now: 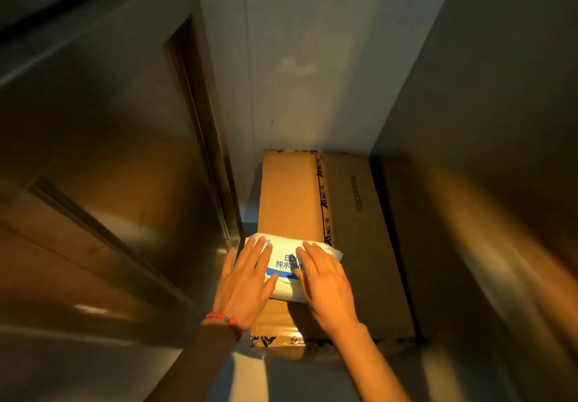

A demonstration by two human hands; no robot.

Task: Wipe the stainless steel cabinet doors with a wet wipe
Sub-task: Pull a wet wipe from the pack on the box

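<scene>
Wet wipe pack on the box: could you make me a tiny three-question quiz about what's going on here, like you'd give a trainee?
1. True or false: the wet wipe pack lies on top of the cardboard box.
2. Which hand wears the red bead bracelet? A) left hand B) right hand C) both
3. Fill in: both hands rest on the pack with fingers ____ (straight / curled into fists).

Key
1. True: the pack sits on the near end of the box, beside the stainless steel cabinet door.
2. A: the bracelet is on the left wrist.
3. Straight: the fingers lie flat across the pack; no wipe has been pulled out yet.
</scene>
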